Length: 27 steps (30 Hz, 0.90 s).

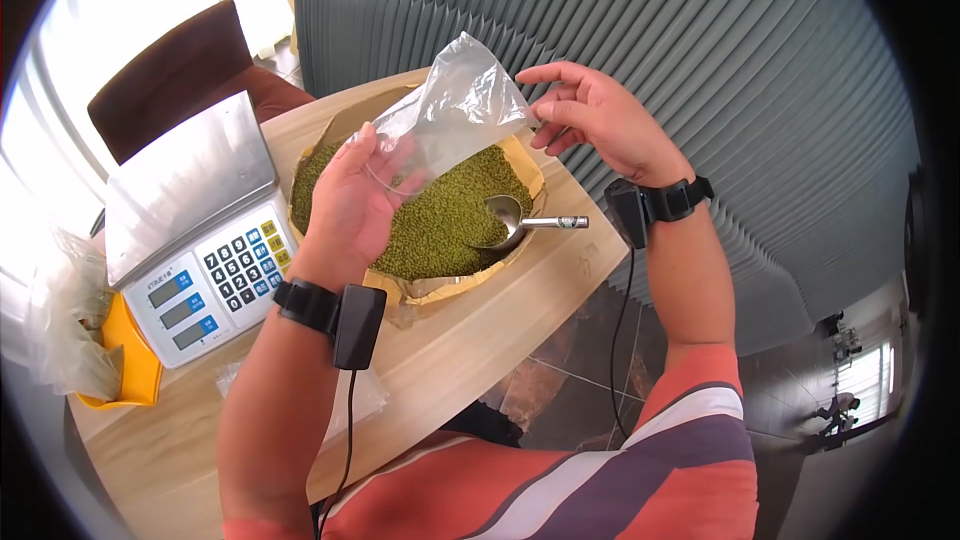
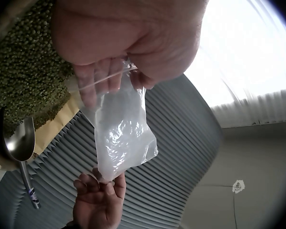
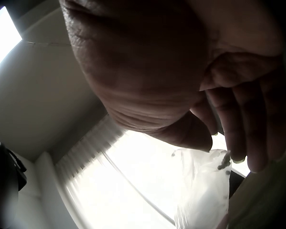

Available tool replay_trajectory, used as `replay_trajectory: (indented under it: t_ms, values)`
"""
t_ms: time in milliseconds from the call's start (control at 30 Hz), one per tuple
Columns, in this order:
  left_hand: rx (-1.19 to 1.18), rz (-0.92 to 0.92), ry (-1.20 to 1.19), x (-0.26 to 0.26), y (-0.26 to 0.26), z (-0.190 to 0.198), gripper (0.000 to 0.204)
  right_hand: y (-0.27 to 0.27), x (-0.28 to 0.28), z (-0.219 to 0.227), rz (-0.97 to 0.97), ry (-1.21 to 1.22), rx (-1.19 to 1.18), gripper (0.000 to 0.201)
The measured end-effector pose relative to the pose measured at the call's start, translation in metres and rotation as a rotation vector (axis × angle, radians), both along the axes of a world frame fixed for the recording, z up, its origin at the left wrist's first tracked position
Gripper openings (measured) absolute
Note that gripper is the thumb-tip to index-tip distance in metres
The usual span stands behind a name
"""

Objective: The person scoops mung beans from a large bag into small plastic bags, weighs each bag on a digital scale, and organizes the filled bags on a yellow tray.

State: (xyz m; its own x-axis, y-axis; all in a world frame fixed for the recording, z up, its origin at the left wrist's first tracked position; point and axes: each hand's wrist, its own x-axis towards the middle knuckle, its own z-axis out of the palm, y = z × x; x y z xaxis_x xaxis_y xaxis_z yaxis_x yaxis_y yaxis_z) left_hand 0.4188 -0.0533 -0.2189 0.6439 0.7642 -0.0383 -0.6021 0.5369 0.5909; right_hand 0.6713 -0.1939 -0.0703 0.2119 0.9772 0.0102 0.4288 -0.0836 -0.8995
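Note:
In the head view my left hand [image 1: 352, 205] holds a clear plastic bag [image 1: 465, 105] near its mouth, with the thumb at the edge and the fingers showing through the film. A zip strip crosses those fingers in the left wrist view. My right hand [image 1: 610, 125] is at the bag's far corner, its fingers spread and fingertips right at the plastic. In the right wrist view a gap shows between thumb and fingers, beside the bag [image 3: 200, 191]. Below the bag lie green mung beans [image 1: 440, 225] in an open paper sack, with a metal scoop [image 1: 508, 220] resting in them.
A digital scale [image 1: 210, 275] with a steel pan [image 1: 190, 185] stands left of the beans on the wooden table [image 1: 450, 340]. Beside it are a yellow container [image 1: 130, 360] and crumpled plastic [image 1: 75, 330]. A brown chair [image 1: 180, 80] and a grey pleated partition [image 1: 650, 30] stand behind.

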Motion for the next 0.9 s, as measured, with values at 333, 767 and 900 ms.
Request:
replay_trajectory:
  t_ms: [333, 767, 900]
  values:
    - [-0.015, -0.004, 0.002, 0.001, -0.002, -0.003, 0.019, 0.001, -0.005, 0.000, 0.039, -0.130, 0.008, 0.046]
    - [0.012, 0.004, 0.029, -0.002, -0.004, -0.006, 0.030, 0.003, -0.011, 0.009, 0.030, -0.244, 0.030, 0.046]
    - [0.018, -0.037, 0.037, 0.000, -0.003, -0.014, 0.032, 0.014, -0.018, -0.008, 0.000, -0.365, 0.151, 0.042]
